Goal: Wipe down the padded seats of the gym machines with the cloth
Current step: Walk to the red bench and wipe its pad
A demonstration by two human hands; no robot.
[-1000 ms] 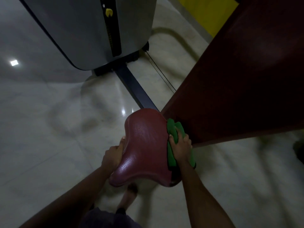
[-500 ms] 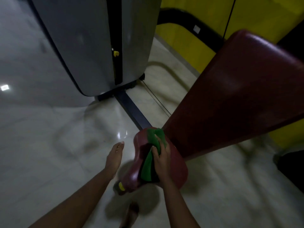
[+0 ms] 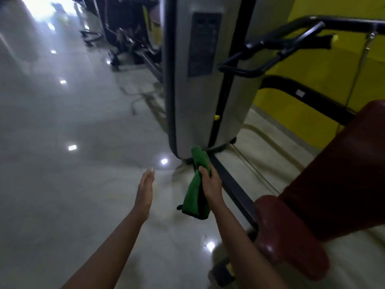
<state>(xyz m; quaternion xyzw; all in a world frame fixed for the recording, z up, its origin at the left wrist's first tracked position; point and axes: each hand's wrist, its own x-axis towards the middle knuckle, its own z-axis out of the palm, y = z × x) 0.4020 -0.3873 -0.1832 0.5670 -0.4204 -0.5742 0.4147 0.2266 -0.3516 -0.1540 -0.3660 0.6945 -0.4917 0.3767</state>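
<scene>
Where the view lies closest, at lower right, sits the dark red padded seat (image 3: 289, 236), its backrest (image 3: 341, 174) rising behind it. Left of the seat and apart from it, the right hand (image 3: 210, 184) grips the green cloth (image 3: 195, 192) mid-length in the air above the glossy floor (image 3: 62, 184). The left hand (image 3: 144, 192) is flat, fingers straight, holding nothing. Beyond stand a grey weight-stack housing (image 3: 198, 90) with black handles (image 3: 270, 53), a yellow wall (image 3: 312, 80), and blurred machines (image 3: 125, 38) farther off.

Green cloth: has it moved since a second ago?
Yes. The green cloth, held by the right hand, has left the red padded seat and now hangs left of it, nearer the grey weight-stack cover.
</scene>
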